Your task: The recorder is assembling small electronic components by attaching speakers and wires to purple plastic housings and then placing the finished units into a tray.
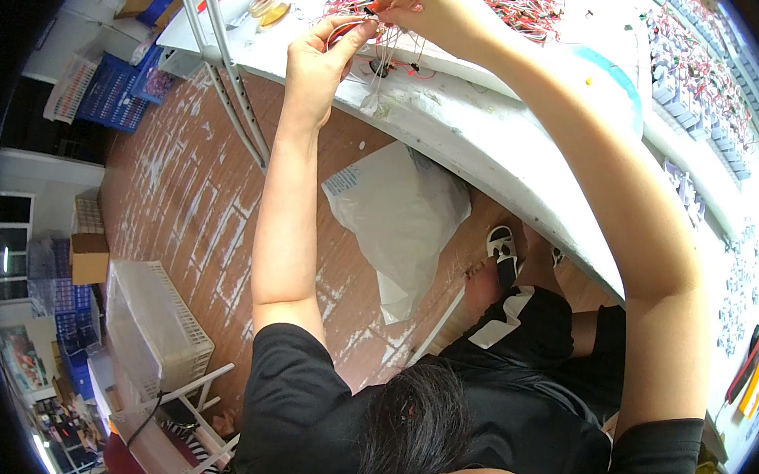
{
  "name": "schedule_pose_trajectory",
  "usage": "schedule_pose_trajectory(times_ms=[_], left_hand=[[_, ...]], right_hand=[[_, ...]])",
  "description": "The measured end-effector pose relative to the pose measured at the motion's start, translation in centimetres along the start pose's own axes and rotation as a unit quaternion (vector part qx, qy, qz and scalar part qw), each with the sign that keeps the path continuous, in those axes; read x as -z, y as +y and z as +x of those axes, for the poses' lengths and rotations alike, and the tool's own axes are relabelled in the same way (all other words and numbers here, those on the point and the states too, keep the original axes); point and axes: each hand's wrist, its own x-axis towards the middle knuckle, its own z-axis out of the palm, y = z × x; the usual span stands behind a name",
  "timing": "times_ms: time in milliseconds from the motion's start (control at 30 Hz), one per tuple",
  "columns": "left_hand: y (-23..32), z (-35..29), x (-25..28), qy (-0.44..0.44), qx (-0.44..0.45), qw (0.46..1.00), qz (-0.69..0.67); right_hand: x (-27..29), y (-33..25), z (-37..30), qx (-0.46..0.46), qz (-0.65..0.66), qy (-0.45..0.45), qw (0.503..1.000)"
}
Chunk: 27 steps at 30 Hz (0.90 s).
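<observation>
Both hands work at the near edge of the white counter (506, 158), close together and nearly touching. The left hand (321, 60) has its grip pressed together, pinching a thin bundle of red and black wires (350, 28) between thumb and fingertips; the right hand (428, 10) closes its grip on the other end of the same bundle, at what looks like a small dark connector, too small to make out. The bundle is held just above the counter, and its long axis runs roughly from left to right between the two hands, tilted slightly upward toward the right one. Judging by what lies about, the work is well under way but far from finished: a heap of red and white wire pieces (515, 2) lies behind the hands, and rows of small components (710, 83) fill the counter to the right.
</observation>
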Motion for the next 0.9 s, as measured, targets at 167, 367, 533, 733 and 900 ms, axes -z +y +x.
schedule_pose_trajectory(times_ms=[167, 367, 533, 733, 900], left_hand=[[-0.2, 0.0, 0.2, 0.0, 0.007, 1.0, -0.007], [-0.3, 0.0, -0.1, 0.015, 0.006, 0.999, -0.029], [-0.4, 0.0, -0.1, 0.012, 0.013, 1.0, -0.024], [-0.3, 0.2, -0.2, -0.014, 0.022, 1.0, -0.012], [0.0, 0.3, 0.5, -0.007, 0.002, 0.999, -0.04]], right_hand=[[1.3, -1.9, -0.2, -0.005, -0.035, 0.011, 0.999], [2.3, -2.7, -0.5, 0.024, -0.073, -0.053, 0.996], [2.1, -1.9, -0.3, 0.069, -0.065, -0.05, 0.994], [2.4, -2.0, -0.5, -0.006, -0.025, -0.059, 0.998], [1.6, -0.6, -0.1, 0.013, -0.05, -0.04, 0.998]])
